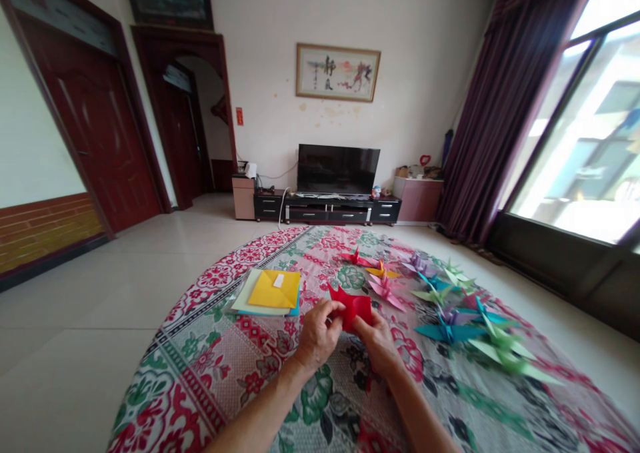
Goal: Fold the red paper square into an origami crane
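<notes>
A partly folded sheet of red origami paper (356, 308) is held up between both hands above the table. My left hand (320, 331) pinches its left side with thumb and forefinger. On the right side, my right hand (376, 338) grips the lower edge, thumb on the near face; the fingers behind the paper are hidden. To the left lies a stack of square paper with a yellow sheet (270, 289) on top and a small white piece (279, 280) on it. Several folded paper cranes stand to the right, among them a blue crane (449, 330) and a pink crane (386, 290).
A round table with a floral tablecloth (210, 373) fills the foreground. Green cranes (507, 350) stand near its right side. Beyond are a television (339, 170) on a black cabinet (310, 213), doors at left, and a purple curtain (480, 106) by the window.
</notes>
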`<state>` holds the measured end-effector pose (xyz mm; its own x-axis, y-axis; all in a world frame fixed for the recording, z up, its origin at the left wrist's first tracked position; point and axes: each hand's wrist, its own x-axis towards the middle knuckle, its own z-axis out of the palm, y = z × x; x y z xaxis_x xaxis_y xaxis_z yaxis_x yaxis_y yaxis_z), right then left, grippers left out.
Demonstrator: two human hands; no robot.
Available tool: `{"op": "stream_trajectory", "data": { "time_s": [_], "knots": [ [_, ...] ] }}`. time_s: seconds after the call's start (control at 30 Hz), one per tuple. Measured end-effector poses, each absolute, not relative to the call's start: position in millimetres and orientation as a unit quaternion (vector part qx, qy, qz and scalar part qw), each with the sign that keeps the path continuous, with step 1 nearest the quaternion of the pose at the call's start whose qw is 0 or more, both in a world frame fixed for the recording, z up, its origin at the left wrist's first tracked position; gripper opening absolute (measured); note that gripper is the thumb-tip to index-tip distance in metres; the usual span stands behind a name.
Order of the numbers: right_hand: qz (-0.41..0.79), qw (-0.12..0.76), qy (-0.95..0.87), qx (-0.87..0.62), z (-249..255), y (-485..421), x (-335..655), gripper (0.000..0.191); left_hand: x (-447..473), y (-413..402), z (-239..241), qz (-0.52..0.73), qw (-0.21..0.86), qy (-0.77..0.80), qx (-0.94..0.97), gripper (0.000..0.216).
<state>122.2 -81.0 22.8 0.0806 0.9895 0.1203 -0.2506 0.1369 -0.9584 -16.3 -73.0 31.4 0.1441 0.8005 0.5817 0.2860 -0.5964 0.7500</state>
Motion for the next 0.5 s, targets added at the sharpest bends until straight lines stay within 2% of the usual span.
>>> {"op": "stream_trajectory", "data": {
  "time_s": [0.2,0.5],
  "knots": [
    [0.515,0.613,-0.444,-0.402,24.7,-81.4,124.3,0.029,-13.2,-73.0,28.9,0.552,0.337,0.377,0.664,0.043],
    [0.601,0.615,-0.354,-0.367,28.8,-83.6,119.5,0.027,-14.2,-64.4,27.3,0.597,0.433,0.396,0.547,0.034]
  ]
}}
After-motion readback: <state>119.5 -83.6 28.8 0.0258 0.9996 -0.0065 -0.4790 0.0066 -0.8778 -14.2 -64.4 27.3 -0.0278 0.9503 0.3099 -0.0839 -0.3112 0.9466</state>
